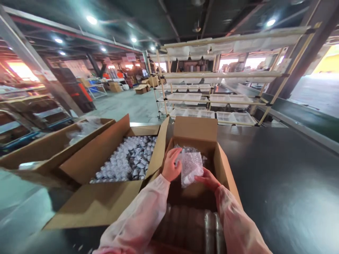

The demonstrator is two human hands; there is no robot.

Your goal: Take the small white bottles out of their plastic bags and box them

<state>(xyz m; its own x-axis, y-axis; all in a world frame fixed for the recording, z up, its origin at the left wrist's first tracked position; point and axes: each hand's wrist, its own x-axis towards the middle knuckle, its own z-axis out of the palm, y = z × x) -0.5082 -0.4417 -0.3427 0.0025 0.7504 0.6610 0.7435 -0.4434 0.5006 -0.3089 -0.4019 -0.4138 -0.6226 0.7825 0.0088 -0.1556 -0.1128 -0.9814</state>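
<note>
A clear bubble-wrap pouch point(191, 168) with something white in its lower part is held up over an open cardboard box point(196, 128). My right hand point(209, 179) pinches the pouch at its lower right edge, thumb and fingers closed on it. Beside the pouch's left edge is my left hand point(172, 165), its fingers curved and thumb apart, with nothing visible gripped. Behind the pouch, a few shiny clear-wrapped items lie in the box, partly hidden. Several wrapped cylindrical items point(209, 225) lie in rows at the near end, in shadow.
Left of the box stands another open carton point(106, 201) full of small white-and-silver pieces point(135, 155). Further left is a carton point(34, 148) with clear plastic inside. A dark worktop point(278, 176) extends to the right. Beyond it stands a rack point(225, 76) with white trays.
</note>
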